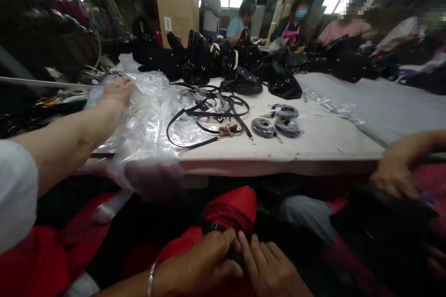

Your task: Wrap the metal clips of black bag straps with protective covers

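My left hand [204, 262], with a metal bangle on the wrist, and my right hand [273, 267] meet low in the middle of the view. Both are closed, fingertips pinching a small black part [234, 256] at the near end of a red woven bag [230, 213] that lies in front of me below the table edge. What the black part is cannot be made out. Past the bag stands the white worktable [313, 146] with loose black straps [212, 116] and coiled straps [278, 120] on it.
A person's arm in a white sleeve [69, 141] reaches from the left onto clear plastic bags [146, 120]. Another person's hand [397, 167] rests on a dark item at the right. Black handbags [244, 69] crowd the table's far end, where several people sit.
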The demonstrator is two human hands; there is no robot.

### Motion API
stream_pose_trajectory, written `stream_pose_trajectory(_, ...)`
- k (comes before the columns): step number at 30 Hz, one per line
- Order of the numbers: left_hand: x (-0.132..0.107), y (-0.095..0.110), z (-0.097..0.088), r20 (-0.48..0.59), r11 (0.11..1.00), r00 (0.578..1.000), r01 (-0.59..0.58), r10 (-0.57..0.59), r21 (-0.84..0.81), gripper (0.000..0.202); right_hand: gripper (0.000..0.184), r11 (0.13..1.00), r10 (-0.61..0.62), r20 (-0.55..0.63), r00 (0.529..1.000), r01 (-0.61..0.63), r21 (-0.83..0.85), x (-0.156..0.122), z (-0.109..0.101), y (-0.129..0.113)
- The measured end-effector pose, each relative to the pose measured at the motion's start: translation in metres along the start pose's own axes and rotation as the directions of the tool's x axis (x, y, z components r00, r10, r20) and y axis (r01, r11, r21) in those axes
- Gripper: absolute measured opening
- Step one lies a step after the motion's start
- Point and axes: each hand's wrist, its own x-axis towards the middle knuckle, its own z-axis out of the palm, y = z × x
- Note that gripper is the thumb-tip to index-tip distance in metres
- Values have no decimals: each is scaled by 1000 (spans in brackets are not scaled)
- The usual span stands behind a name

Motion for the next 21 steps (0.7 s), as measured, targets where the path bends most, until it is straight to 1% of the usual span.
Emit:
stream_pose_trajectory(4, -5, -5, 3, -13, 1000, 1000, 5, -5, 2, 17, 50, 999, 12, -30, 999, -12, 30, -3, 1, -2)
stream_pose_trajectory(6, -6, -4, 5, -22, 1000, 1000, 9, -8, 9, 20, 49, 999, 30, -20, 999, -30, 34, -2, -1, -3)
stream_pose_trajectory(8, -7, -1, 5, 20, 1000, 1000, 23, -23, 5, 23, 46, 998, 42, -24, 999, -41, 40, -1, -2, -5)
stream_pose_trajectory(10, -8, 2, 5, 62, 998, 996, 65, -64, -14, 23, 44, 998, 42, -60, 997, -40, 40, 0, -1, -10)
stream_pose_trajectory(12, -10, 3, 5, 48, 994, 994, 102, -100, -39, 20, 43, 998, 40, -82, 996, -37, 48, -1, 2, -16)
stream_pose_trajectory(14, -13, 0, 5, 27, 993, 994, 103, -102, -48, 17, 43, 995, 59, -73, 996, -53, 83, -1, 5, -24)
stream_pose_trajectory(16, -18, -5, 7, 50, 996, 996, 81, -79, -31, 16, 41, 987, 92, -59, 994, -83, 135, -3, 8, -33)
stream_pose_trajectory(19, -28, -15, 9, 86, 998, 994, 66, -66, 4, 17, 41, 960, 159, -73, 985, -137, 242, -11, 16, -52)
stream_pose_trajectory(20, -32, -17, 9, 93, 997, 993, 70, -72, 16, 19, 41, 936, 210, -84, 974, -175, 305, -16, 19, -60)
stream_pose_trajectory(21, -36, -20, 10, 98, 996, 992, 79, -82, 34, 21, 41, 889, 291, -78, 954, -239, 391, -21, 22, -68)
